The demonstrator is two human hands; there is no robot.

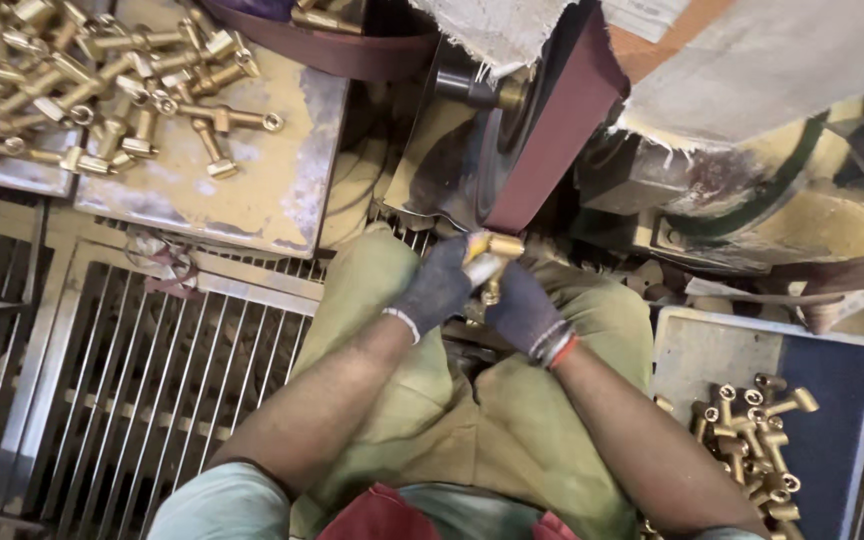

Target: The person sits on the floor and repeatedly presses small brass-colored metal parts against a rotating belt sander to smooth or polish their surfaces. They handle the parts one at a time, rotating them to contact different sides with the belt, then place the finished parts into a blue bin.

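Note:
Both my hands wear dark grey gloves and grip one brass fitting (493, 256) between them. My left hand (436, 287) holds its left end, and my right hand (523, 311) holds it from below. The fitting's top rests against the dark red abrasive belt (562, 120) of a grinding machine just above my knees. My thumbs and fingers hide most of the fitting.
A dusty metal tray (282, 170) at the upper left carries a heap of brass fittings (82, 80). A grey and blue tray (832, 400) at the lower right holds several more brass fittings (752, 430). A metal floor grate (132, 380) lies to my left. Frayed cloth (492, 30) hangs over the machine.

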